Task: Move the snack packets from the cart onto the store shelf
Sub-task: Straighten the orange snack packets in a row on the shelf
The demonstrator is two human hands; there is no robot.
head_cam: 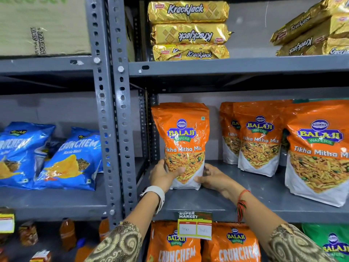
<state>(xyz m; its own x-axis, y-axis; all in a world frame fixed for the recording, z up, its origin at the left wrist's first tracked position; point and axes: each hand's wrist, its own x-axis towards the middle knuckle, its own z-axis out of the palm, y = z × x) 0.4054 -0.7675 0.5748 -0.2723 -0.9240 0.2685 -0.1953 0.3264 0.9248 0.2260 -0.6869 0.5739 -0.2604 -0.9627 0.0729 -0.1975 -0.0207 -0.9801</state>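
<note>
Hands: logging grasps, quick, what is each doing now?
Left hand: closed on the Tikha Mitha Mix packet.
Right hand: holding the same packet's base.

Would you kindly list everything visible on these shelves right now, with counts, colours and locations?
Tikha Mitha Mix packet: one, orange, upright on the middle shelf, held at its base by both hands.
Other Tikha Mitha Mix packets: three visible, orange, standing to the right on the same shelf.
Krackjack packs: three stacked, gold, top shelf; more at far right, count unclear.
Blue Crunchem bags: two clearly visible, left bay.
Orange Crunchem bags: two, bottom shelf.
Green Balaji bag: one, bottom right.
Price tag: one, white and yellow, on the shelf edge.
Cardboard box: one, tan, top left.
Bottles: orange-brown, bottom left, count unclear.
Left hand: wristband, fingers on the packet.
Right hand: red thread on wrist.
</note>
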